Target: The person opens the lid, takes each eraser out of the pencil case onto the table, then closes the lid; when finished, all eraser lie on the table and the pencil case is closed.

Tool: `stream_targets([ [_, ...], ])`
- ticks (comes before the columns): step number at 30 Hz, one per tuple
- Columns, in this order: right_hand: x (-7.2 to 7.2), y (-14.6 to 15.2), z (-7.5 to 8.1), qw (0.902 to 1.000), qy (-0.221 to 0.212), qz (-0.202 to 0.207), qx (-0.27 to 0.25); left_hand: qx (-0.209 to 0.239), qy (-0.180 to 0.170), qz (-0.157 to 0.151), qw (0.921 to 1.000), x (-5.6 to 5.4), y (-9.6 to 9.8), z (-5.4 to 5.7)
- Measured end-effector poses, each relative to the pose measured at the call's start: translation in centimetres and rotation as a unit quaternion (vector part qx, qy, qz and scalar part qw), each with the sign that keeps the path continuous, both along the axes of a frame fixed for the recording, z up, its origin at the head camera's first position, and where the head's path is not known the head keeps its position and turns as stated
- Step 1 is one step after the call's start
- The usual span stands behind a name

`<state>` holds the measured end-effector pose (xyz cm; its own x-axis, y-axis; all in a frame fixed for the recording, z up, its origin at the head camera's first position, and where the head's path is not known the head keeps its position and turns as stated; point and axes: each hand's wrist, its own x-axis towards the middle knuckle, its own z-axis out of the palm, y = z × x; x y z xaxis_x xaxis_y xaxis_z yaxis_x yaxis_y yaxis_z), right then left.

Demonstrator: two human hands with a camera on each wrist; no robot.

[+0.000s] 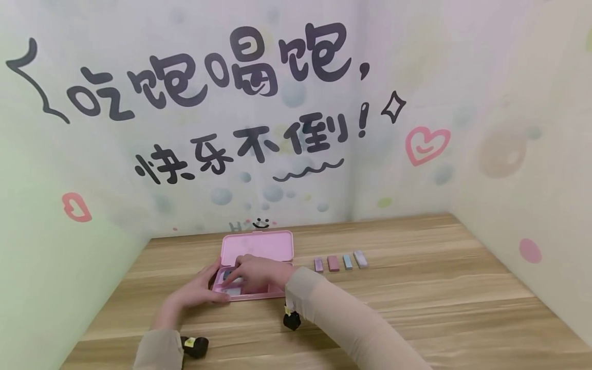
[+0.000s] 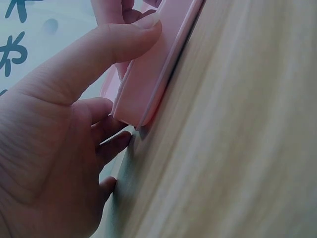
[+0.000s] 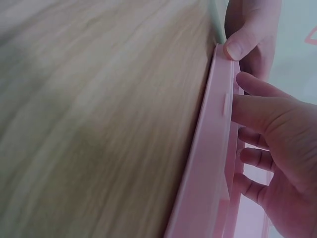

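Note:
A pink hinged plastic case (image 1: 261, 296) lies on the table with its lid (image 1: 257, 247) raised at the back. My left hand (image 1: 196, 290) grips the case's left end. In the left wrist view the thumb presses the front wall (image 2: 148, 74) while the other fingers rest at the end. My right hand (image 1: 259, 272) reaches down into the compartments. Its fingers (image 3: 255, 111) dip behind the front wall in the right wrist view, so whatever they touch is hidden. A dark piece (image 1: 227, 275) and a pale block (image 1: 233, 291) show inside on the left.
Right of the case, small blocks stand in a row: purple (image 1: 318, 264), pink (image 1: 333, 263), blue (image 1: 348, 262) and pale grey (image 1: 360, 259). The wooden table (image 1: 439, 303) meets printed walls (image 1: 407, 180) at the back and sides.

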<state>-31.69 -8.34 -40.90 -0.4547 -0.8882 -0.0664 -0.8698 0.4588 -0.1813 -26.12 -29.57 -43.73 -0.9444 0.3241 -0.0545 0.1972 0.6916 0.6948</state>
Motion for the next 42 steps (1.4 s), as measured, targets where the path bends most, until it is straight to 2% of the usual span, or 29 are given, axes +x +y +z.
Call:
stream_targets([
  [15, 0.0, -0.2, -0.3, 0.9992, 0.015, 0.005, 0.036, -0.013, 0.002, 0.002, 0.9999, -0.1, 0.1, -0.1],
  [27, 0.2, -0.1, 0.0, 0.9997, -0.007, -0.006, 0.022, -0.005, 0.005, 0.0, 1.0, -0.2, 0.0, -0.4],
  [34, 0.0, 0.3, 0.2, 0.9996, 0.014, 0.0, 0.026, 0.002, 0.002, -0.001, 1.0, -0.2, 0.2, -0.2],
  [42, -0.1, 1.3, 0.7, 0.9997, -0.008, -0.016, 0.015, 0.0, 0.004, -0.003, 1.0, -0.2, 0.0, -0.1],
])
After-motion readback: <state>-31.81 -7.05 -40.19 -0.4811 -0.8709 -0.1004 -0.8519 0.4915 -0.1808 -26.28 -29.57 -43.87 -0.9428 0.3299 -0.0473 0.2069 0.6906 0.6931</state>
